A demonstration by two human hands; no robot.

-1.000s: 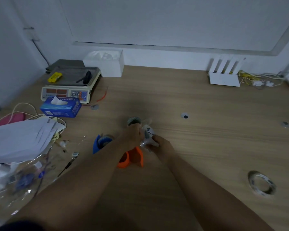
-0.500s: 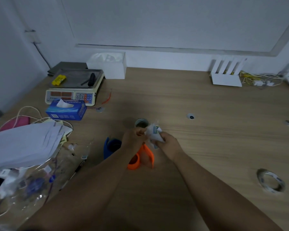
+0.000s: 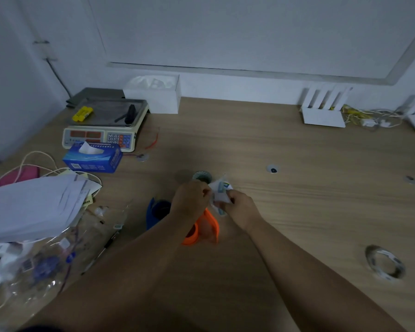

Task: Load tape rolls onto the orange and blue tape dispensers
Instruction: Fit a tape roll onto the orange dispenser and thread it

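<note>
Head view: both hands work a white wrapper just above the two dispensers.

Nearest, a loose tape roll (image 3: 385, 263) lies far right, well apart from the work. The orange tape dispenser (image 3: 201, 232) sits under the left wrist, with the blue tape dispenser (image 3: 157, 212) just beside it. The left hand (image 3: 192, 200) and right hand (image 3: 241, 207) pinch the crinkled wrapper (image 3: 219, 190), fingers curled onto it. A sharp tug could knock a wrist into the orange dispenser, or drop the contents onto the small roll (image 3: 201, 176) behind. Bare table (image 3: 297, 152) lies right and beyond, while papers (image 3: 34, 202) crowd the left.
</note>
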